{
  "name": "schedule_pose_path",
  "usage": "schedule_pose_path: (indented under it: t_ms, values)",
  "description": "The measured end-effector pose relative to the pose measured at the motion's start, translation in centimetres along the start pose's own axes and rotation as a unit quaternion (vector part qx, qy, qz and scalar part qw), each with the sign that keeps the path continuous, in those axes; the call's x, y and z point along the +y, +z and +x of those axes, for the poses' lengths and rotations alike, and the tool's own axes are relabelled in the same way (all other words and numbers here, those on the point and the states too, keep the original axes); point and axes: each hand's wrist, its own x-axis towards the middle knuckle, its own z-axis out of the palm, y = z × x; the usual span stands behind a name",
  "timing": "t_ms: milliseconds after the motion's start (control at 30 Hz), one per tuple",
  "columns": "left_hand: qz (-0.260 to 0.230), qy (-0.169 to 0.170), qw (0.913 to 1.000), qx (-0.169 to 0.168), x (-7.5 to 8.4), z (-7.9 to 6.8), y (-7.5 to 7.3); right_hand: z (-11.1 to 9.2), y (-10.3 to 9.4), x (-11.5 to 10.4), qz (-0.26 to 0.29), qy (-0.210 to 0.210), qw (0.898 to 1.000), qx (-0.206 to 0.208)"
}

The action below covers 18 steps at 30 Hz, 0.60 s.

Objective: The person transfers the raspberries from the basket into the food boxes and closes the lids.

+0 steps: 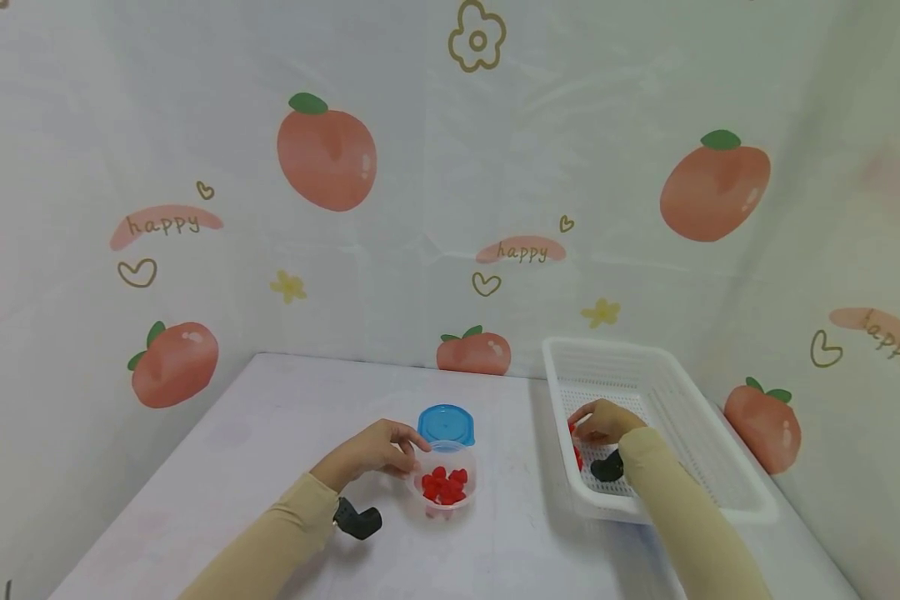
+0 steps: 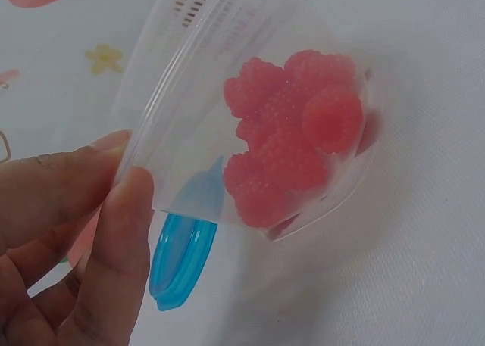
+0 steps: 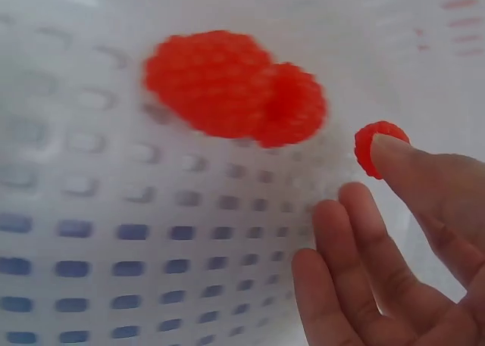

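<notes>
My left hand point(image 1: 375, 454) pinches the rim of a small clear plastic container point(image 2: 189, 134) between thumb and fingers. Inside it sit several red raspberries point(image 2: 284, 126), heaped toward the bottom. My right hand point(image 1: 606, 421) reaches down into a white perforated basket point(image 1: 607, 367), near its left wall. In the right wrist view, thumb and index finger hold one red raspberry point(image 3: 366, 151), while the other fingers stay apart from it. Two more raspberries point(image 3: 208, 81) lie together on the basket floor beside that hand.
A blue lid point(image 1: 446, 423) lies on the white table point(image 1: 307, 383) just behind the container. The basket stands at the table's right side. A printed fabric point(image 1: 420, 167) hangs behind the table and along its sides. Each wrist carries a black device point(image 1: 358, 522).
</notes>
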Motion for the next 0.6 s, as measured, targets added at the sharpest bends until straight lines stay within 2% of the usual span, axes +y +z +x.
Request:
schedule_pose_path:
  t_ms: [267, 367, 600]
  values:
    - [0.006, -0.003, 1.0, 0.002, 0.1, 0.0, 0.0, -0.5, -1.5, -0.3, 0.062, -0.075, 0.995, -0.008]
    - [0.008, -0.005, 0.9999, 0.002, 0.1, 0.0, 0.1, -0.8, -2.2, -0.5, 0.09, -0.104, 0.99, -0.011]
    - [0.007, -0.008, 0.9999, 0.002, 0.3, -0.1, 0.1, -1.7, -3.2, -1.3, 0.169, -0.138, 0.976, 0.016]
